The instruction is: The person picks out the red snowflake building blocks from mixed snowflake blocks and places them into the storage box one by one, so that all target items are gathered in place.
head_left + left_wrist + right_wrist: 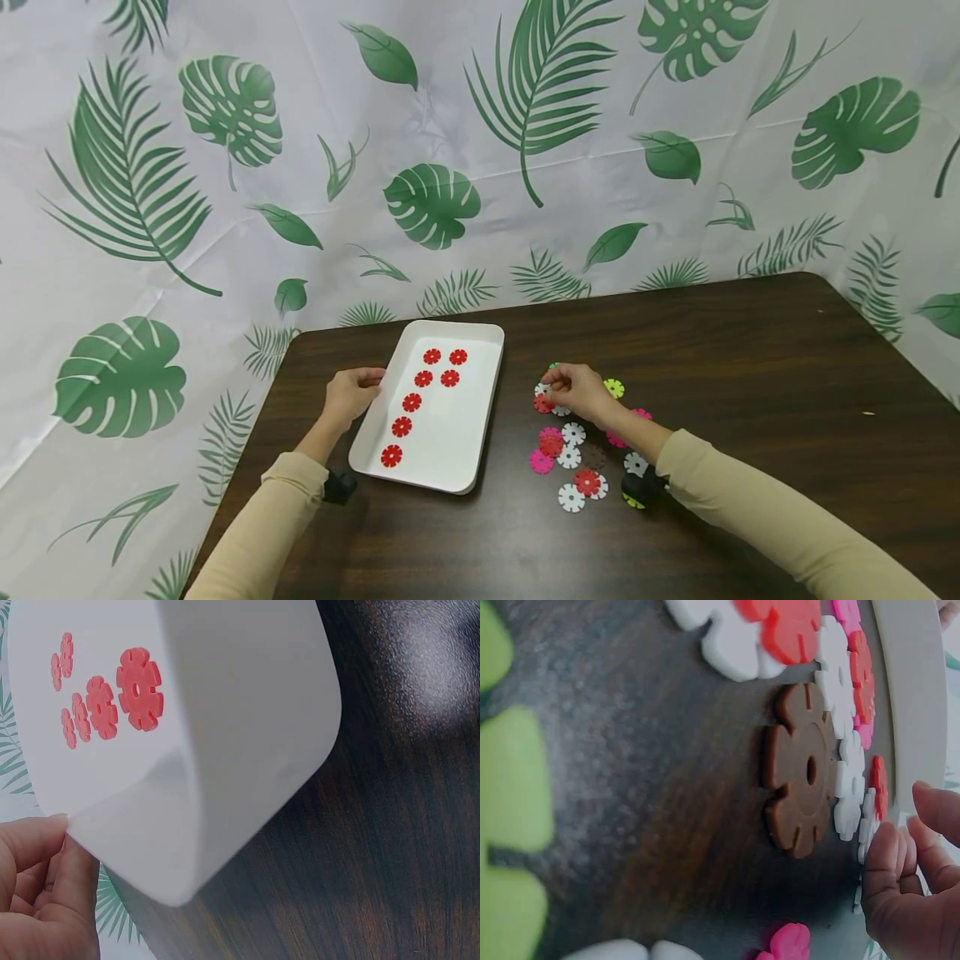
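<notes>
A white tray [463, 454] holds several red flower-shaped discs [412, 402], two side by side in its upper rows and singles below. My left hand [354, 395] pinches the tray's left rim between thumb and fingers, as the left wrist view shows with the hand [49, 889] at the rim. My right hand [588, 392] reaches over the far end of a loose group of discs, its fingertips beside a white disc and a red disc [543, 403]. In the right wrist view, the fingers of that hand [919, 877] are loosely bent, with no disc visible between them.
White discs [572, 498], pink discs [541, 462], a brown disc [595, 456] and a yellow-green disc [614, 387] lie right of the tray, some overlapping. Everything stands on a dark wooden table [750, 375]. A leaf-patterned cloth [480, 275] hangs behind it.
</notes>
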`<state>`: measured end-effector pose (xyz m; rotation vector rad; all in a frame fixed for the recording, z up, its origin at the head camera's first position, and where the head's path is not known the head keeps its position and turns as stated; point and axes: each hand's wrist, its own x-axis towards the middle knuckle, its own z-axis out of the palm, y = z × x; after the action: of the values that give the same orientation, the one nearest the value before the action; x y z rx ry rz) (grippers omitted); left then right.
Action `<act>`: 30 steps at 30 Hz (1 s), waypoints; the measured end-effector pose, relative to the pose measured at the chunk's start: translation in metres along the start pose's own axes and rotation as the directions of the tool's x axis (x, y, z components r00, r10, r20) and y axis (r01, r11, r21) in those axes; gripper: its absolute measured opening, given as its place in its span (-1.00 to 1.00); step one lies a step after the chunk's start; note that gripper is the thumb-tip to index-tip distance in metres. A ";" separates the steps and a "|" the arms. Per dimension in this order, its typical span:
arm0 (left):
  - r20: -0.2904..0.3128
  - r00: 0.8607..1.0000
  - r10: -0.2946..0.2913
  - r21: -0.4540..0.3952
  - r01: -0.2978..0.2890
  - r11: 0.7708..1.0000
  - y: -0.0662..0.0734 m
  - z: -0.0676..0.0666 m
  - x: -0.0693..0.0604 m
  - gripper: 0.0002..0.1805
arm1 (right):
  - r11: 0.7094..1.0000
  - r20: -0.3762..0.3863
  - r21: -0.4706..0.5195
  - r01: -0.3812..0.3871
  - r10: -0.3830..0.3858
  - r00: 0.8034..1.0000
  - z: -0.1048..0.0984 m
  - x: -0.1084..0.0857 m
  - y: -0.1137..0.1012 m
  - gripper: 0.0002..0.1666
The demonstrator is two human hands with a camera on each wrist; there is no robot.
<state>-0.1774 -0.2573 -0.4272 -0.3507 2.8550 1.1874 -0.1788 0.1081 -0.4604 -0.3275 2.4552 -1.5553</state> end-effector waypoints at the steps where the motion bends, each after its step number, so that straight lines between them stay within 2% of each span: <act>1: 0.000 1.000 -0.001 -0.001 0.001 1.000 0.000 0.000 0.000 -0.72 | 1.000 0.000 -0.012 0.008 -0.008 1.000 0.000 0.000 0.001 -0.73; 5: 0.002 1.000 -0.006 -0.007 0.006 1.000 0.000 0.000 -0.001 -0.71 | 0.996 -0.012 -0.074 0.040 -0.041 0.999 0.002 0.000 0.002 -0.74; 13: 0.004 1.000 -0.008 -0.006 0.008 1.000 0.001 0.000 -0.002 -0.70 | 0.971 -0.021 -0.206 0.118 -0.125 0.992 0.006 0.001 0.005 -0.75; 24: 0.001 1.000 -0.014 -0.010 0.014 1.000 0.000 0.001 -0.001 -0.70 | 0.935 -0.026 -0.321 0.149 -0.165 0.986 0.011 0.000 0.004 -0.79; 30: 0.000 1.000 -0.006 -0.009 0.006 1.000 0.001 0.000 -0.001 -0.70 | 0.927 -0.022 -0.340 0.159 -0.177 0.984 0.011 0.001 0.003 -0.81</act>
<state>-0.1762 -0.2564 -0.4270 -0.3600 2.8470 1.2003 -0.1763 0.0998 -0.4677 -0.5752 2.7997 -1.2038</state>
